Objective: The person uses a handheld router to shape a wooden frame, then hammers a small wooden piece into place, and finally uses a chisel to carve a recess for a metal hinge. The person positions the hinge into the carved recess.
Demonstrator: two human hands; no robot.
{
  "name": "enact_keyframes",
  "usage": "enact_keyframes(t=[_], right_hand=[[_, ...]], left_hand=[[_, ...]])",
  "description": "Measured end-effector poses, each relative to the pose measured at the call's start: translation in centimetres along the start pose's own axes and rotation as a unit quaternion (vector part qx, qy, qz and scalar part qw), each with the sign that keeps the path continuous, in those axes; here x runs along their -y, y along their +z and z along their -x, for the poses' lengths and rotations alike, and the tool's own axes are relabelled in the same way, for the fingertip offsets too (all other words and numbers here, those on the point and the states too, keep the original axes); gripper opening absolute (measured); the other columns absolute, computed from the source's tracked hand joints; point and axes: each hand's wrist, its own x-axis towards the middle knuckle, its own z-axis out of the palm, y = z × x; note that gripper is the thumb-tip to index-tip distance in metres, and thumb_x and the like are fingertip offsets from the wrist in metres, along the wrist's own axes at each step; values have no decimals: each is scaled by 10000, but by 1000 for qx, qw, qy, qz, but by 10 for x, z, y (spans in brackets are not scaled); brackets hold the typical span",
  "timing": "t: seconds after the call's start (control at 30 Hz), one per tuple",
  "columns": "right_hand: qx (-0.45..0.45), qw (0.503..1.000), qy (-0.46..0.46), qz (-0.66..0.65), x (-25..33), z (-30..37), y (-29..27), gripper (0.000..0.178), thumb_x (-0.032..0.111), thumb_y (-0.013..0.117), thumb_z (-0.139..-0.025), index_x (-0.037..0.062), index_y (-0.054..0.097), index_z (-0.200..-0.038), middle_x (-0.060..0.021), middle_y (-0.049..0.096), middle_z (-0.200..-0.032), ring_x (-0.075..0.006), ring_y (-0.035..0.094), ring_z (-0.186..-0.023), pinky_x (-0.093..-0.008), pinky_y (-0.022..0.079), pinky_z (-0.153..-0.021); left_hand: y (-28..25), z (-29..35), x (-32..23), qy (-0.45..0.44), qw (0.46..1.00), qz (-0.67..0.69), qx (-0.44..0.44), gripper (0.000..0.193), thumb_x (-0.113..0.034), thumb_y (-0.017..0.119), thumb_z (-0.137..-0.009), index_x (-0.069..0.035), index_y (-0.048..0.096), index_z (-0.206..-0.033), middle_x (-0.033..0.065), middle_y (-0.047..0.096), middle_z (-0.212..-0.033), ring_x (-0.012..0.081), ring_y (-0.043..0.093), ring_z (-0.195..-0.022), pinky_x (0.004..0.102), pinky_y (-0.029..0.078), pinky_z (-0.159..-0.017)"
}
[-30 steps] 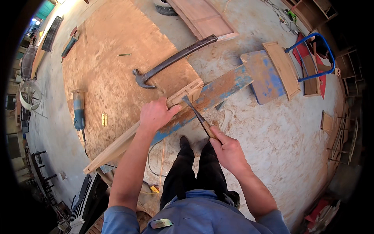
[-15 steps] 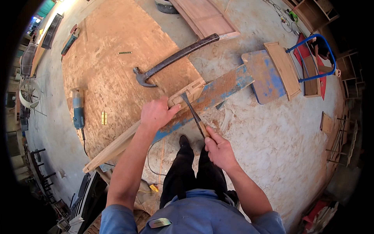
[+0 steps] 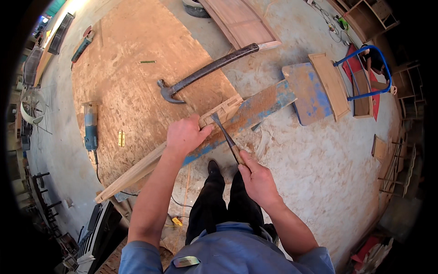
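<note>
Along the near edge of the plywood bench top lies a long wooden bar (image 3: 132, 172), with slots cut near its far right end. My left hand (image 3: 185, 136) is closed around the bar, its thumb pointing toward those cuts. In my right hand (image 3: 259, 179) is a chisel (image 3: 224, 132), gripped by its wooden handle. The blade slants up and left, and its tip meets the bar just right of my left thumb. Beyond my hands, a dark claw hammer (image 3: 205, 71) lies on the bench, its handle overhanging the right edge.
A blue-painted beam (image 3: 264, 106) runs under the bench edge. On the plywood (image 3: 132, 32) lie a corded power tool (image 3: 91, 128), an angle grinder (image 3: 83, 48), a pencil (image 3: 148, 61) and yellow hinges (image 3: 121, 138). A person (image 3: 375, 59) is beyond a blue-framed cart (image 3: 388, 73).
The chisel tip has shifted slightly along the bar toward my left hand. My left hand keeps its hold. The whole view has moved a little, and the person at the far right shows more.
</note>
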Motion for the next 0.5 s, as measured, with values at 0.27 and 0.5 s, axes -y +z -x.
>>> enact_keyframes(t=[0.27, 0.5], right_hand=[[35, 984, 140, -108, -14, 12, -16, 411, 168, 626, -998, 74, 595, -1396, -198, 705, -1219, -356, 687, -1117, -369, 541, -938], [57, 989, 132, -14, 11, -3, -32, 393, 168, 629, -993, 69, 606, -1373, -224, 692, -1212, -389, 674, -1104, -397, 541, -931]], left_hand=[[-6, -2, -6, -25, 999, -18, 37, 525, -552, 695, -857, -29, 642, -853, 172, 695, -691, 375, 709, -724, 495, 554, -667], [-12, -2, -10, -42, 997, -25, 65, 534, -560, 672, -872, -27, 641, -897, 201, 714, -748, 385, 719, -763, 506, 560, -702]])
